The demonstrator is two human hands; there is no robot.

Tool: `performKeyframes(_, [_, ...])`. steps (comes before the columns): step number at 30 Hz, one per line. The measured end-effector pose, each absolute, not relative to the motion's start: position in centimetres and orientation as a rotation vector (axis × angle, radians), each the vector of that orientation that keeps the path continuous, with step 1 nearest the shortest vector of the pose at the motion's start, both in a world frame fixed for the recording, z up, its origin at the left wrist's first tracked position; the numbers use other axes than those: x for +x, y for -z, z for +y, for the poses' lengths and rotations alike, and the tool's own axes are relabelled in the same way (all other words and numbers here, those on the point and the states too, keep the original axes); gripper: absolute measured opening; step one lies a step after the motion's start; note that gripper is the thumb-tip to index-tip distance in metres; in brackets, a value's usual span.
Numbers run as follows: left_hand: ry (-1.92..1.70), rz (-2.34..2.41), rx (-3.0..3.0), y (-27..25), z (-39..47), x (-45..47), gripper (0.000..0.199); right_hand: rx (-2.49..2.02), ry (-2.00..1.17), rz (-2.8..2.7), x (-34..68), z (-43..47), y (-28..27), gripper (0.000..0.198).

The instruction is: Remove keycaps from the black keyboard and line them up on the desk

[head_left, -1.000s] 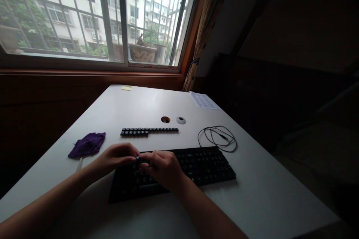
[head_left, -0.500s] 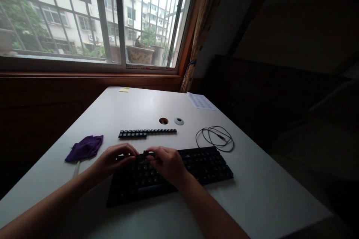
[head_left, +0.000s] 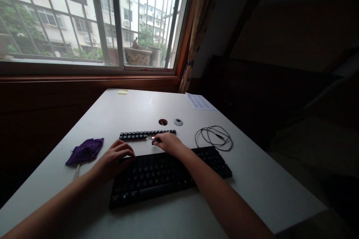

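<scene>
A black keyboard (head_left: 157,173) lies tilted slightly across the white table before me. My left hand (head_left: 119,157) rests at its back left corner, fingers curved and thumb apart from them. Beyond the keyboard, my right hand (head_left: 169,142) is closed on a small keycap puller (head_left: 150,137), whose thin wires point left; its handle is mostly hidden in my fingers. Just under my fingertips is a small dark keycap (head_left: 153,142); whether it touches the table, I cannot tell. Loose black keycaps (head_left: 133,134) stand in two rows beside the puller's wires.
A coiled black cable (head_left: 214,138) lies right of the keyboard. At left is a purple cloth (head_left: 85,151) with a pale stick below it. A round hole (head_left: 163,122) and its grey cover (head_left: 178,122) are mid-table. Paper sheets (head_left: 199,101) and a yellow note (head_left: 122,92) lie farther back.
My right hand has moved from above the keyboard, away from me to the keycap rows. My left hand stays at the corner, its fingers lifted a little more.
</scene>
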State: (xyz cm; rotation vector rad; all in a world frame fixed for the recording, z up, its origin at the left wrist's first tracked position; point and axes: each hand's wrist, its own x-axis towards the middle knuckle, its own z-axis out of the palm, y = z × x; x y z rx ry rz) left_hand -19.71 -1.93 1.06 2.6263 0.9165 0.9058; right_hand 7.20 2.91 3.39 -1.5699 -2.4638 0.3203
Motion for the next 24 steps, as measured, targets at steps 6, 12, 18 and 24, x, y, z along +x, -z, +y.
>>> performKeyframes(6, [-0.93,0.894,2.59,-0.8,-1.9,-19.5,0.01,-1.622,-0.306,-2.501,6.6,4.1,-3.2,0.028])
performKeyframes(12, [-0.903,0.869,2.617,-0.1,-1.4,-19.7,0.009,-1.56,-0.277,-2.434,7.2,3.9,-3.1,0.034])
performKeyframes(18, [-0.887,0.87,2.589,0.0,-1.3,-19.8,0.01,-1.39,-0.209,-2.495,8.7,2.6,-3.0,0.035])
performKeyframes(24, [-0.884,0.855,2.589,0.5,-1.0,-20.0,0.012,-1.395,-0.134,-2.654,8.8,1.4,-2.9,0.053])
